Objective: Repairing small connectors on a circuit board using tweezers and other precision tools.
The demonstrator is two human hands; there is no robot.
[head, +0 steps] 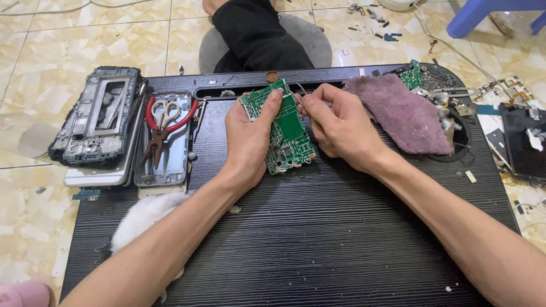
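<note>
Green circuit board [282, 128] sits tilted in the left hand [248, 139], thumb pressed along its upper edge, above the middle of a black ribbed work board [318, 239]. The right hand [335, 122] pinches thin metal tweezers [300, 98] at the board's top right corner. A slip of the tips could scratch traces or fling a small part. Left lie red-handled scissors [165, 122] on stacked phone frames [99, 119]; far right, a purple cloth [401, 111]. Beige tiled floor [34, 62] surrounds everything.

One green circuit board [282, 128], one red-handled scissors [165, 122], one purple cloth [398, 111], perhaps three phone frames [99, 116].
</note>
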